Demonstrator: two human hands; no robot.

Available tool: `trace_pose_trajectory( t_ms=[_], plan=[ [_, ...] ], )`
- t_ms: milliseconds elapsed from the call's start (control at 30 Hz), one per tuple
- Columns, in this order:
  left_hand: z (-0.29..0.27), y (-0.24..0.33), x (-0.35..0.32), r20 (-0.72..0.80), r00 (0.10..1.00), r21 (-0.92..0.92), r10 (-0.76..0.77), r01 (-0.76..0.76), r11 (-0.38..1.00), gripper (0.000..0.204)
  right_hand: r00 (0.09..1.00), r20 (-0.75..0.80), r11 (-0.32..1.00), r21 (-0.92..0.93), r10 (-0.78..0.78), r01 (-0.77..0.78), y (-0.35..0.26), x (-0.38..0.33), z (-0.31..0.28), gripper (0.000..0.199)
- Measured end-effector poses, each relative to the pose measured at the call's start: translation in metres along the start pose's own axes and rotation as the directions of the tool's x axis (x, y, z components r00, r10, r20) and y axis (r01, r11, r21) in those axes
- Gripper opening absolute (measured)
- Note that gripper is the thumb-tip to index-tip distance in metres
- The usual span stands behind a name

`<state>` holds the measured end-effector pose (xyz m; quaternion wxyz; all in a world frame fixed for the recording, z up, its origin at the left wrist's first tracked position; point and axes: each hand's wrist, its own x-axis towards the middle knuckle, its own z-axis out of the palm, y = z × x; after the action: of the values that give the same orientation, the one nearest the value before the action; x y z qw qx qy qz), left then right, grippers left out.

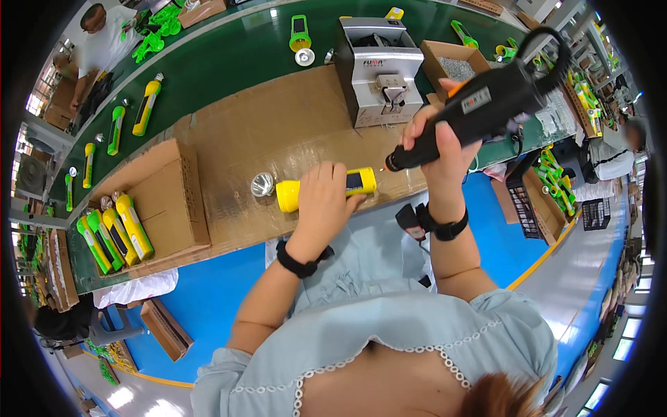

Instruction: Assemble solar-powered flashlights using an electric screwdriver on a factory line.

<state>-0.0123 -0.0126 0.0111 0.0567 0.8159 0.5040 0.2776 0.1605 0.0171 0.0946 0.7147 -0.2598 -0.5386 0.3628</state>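
My left hand [324,198] is closed over a yellow flashlight [287,197] lying on its side on a cardboard sheet [257,121]. The flashlight's dark panel shows on the right of my fingers. My right hand [445,149] grips a black electric screwdriver [479,104], its tip [392,164] pointing down and left, just above and right of the flashlight's end. Tip and flashlight look apart. A silver reflector [262,184] rests on the cardboard left of the flashlight. Behind the screwdriver stands a grey screw feeder [379,66].
At left, a cardboard box [149,187] holds several yellow and green flashlights [121,233]. A box of screws [457,68] sits right of the feeder. More flashlights [147,105] stand along the green bench [229,62]. A person [108,42] works at far left. Right of the bench is a black crate [526,201].
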Motion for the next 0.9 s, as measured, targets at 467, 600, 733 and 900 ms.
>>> trace_pose_trajectory(
  t_ms=[467, 600, 733, 900],
  plan=[
    [0.017, 0.001, 0.006, -0.015, 0.999, 0.144, 0.039, -0.036, 0.989, 0.051, 1.000, 0.007, 0.998, 0.053, 0.018, -0.019, 0.012, -0.019, 0.002, 0.054],
    [0.017, 0.000, 0.007, 0.008, 1.000, 0.164, 0.028, -0.029, 0.986, 0.050, 1.000, 0.020, 0.994, 0.109, 0.022, -0.024, 0.014, -0.017, 0.004, 0.048],
    [0.017, 0.000, 0.007, 0.010, 1.000, 0.176, 0.023, -0.025, 0.984, 0.049, 0.998, 0.035, 0.994, 0.107, -0.042, 0.038, 0.013, -0.019, 0.003, 0.049],
    [0.019, -0.002, 0.007, -0.010, 1.000, 0.158, 0.029, -0.027, 0.987, 0.051, 1.000, -0.002, 0.999, -0.046, -0.008, 0.008, 0.013, -0.021, 0.002, 0.053]
  ],
)
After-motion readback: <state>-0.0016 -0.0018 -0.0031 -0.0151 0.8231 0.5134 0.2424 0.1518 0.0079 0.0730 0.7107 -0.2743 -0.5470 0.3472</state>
